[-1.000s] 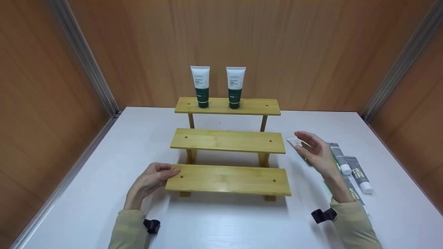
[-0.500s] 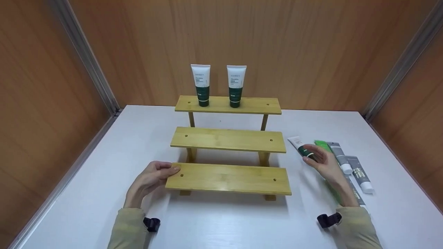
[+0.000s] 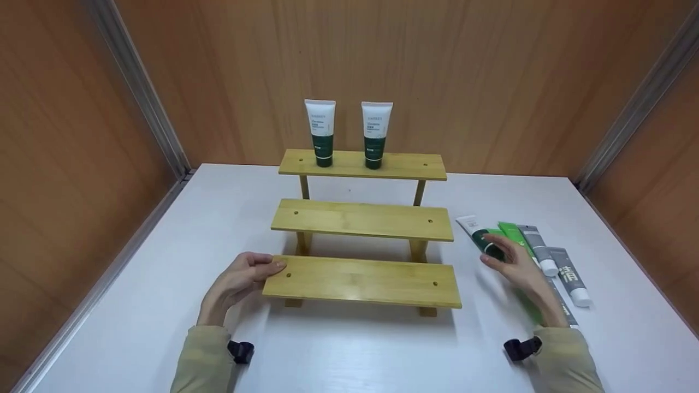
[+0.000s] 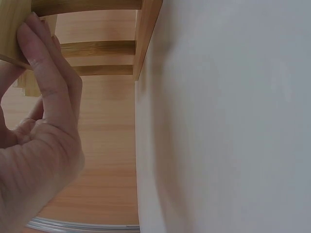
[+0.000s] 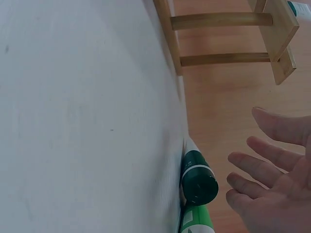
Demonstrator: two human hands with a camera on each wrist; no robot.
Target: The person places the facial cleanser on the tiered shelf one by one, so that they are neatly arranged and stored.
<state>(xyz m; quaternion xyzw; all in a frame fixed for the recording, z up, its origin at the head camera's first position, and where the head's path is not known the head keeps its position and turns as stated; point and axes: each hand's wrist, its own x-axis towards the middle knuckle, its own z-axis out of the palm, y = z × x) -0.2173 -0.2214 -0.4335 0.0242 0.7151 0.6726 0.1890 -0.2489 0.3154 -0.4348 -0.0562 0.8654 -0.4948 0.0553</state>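
My left hand (image 3: 237, 281) pinches the left end of the lowest board (image 3: 363, 281) of a three-step wooden stand, thumb on top; in the left wrist view its fingers reach under the board. My right hand (image 3: 521, 270) hovers by the cap end of a white and dark green squeeze tube (image 3: 474, 229) lying on the table. In the right wrist view the fingers are spread and relaxed, apart from the tube's dark cap (image 5: 201, 187). Two matching tubes, a left one (image 3: 322, 134) and a right one (image 3: 375, 136), stand cap down on the top board (image 3: 404, 166).
Right of the stand lie a bright green tube (image 3: 512, 232), a grey tube (image 3: 538, 248) and another grey tube (image 3: 569, 275) with white caps. More tubes are partly hidden under my right forearm. Wooden panels (image 3: 491, 82) enclose the white table (image 3: 349, 355) behind and at both sides.
My right hand has moved down and slightly right, from over the lying tube to its cap end, uncovering more of that tube and the green one. The left hand keeps its grip on the board.
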